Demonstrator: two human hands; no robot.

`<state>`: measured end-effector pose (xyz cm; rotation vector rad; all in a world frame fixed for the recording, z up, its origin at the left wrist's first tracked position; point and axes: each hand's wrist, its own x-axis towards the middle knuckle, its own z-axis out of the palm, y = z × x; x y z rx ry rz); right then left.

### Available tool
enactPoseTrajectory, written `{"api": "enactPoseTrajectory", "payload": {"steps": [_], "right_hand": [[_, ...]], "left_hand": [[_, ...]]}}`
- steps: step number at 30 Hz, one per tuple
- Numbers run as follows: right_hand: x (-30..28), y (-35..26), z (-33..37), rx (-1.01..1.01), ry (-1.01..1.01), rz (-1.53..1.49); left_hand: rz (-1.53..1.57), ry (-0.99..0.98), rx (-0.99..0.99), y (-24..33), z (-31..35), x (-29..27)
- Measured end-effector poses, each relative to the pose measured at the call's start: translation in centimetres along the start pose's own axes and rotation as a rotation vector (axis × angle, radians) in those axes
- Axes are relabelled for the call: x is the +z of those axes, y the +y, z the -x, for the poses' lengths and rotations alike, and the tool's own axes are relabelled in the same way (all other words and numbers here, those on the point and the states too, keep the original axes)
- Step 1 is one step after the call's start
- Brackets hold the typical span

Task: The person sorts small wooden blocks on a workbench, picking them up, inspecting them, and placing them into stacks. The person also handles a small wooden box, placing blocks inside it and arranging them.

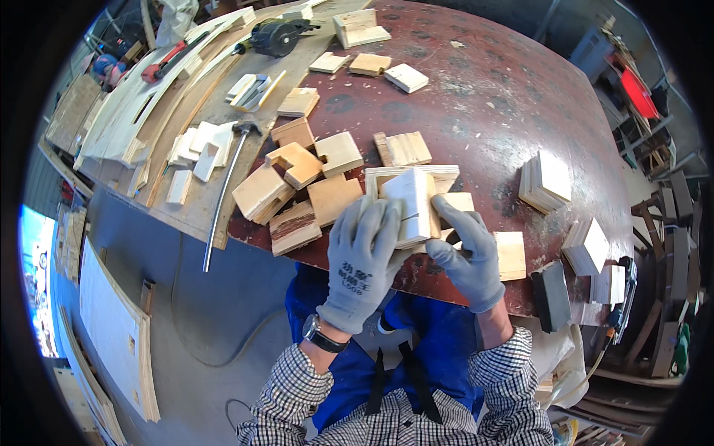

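Note:
My left hand [362, 260], in a grey work glove, presses its fingers against the left face of a pale plywood block [411, 204]. From the right, my right hand [471, 256], gloved too, grips the same block with thumb and fingers. The block stands tilted near the table's front edge. Just behind it lies a longer plywood strip [445, 173], partly covered by the block. Left of my left hand sit several loose wooden blocks, among them a notched block [296, 164] and a rough brown-sided block [294, 227].
The dark red table [483, 104] carries stacked plywood squares [545, 182] at right, near a black block [550, 296]. A long-handled metal tool [229, 193] lies across the left board. Farther back are a circular saw [277, 37] and a red tool [165, 62].

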<state>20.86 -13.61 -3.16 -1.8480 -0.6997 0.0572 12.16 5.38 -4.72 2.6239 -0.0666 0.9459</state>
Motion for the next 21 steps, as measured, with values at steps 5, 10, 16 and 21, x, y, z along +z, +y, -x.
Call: {"api": "enactPoseTrajectory", "payload": {"steps": [5, 10, 16, 21], "right_hand": [[1.7, -2.1, 2.1, -0.157, 0.187, -0.088], [1.4, -4.3, 4.4, -0.272, 0.213, 0.006], [2.5, -6.0, 7.0, -0.320, 0.100, -0.022], [4.0, -6.6, 10.4, 0.130, -0.026, -0.186]], "left_hand": [[0.124, 0.153, 0.035, 0.0, 0.9, 0.2], [0.105, 0.108, -0.083, 2.1, 2.7, -1.1], [0.400, 0.119, -0.325, 4.8, 7.0, -3.6], [0.127, 0.053, -0.147, 5.4, 10.1, -4.3]]}}
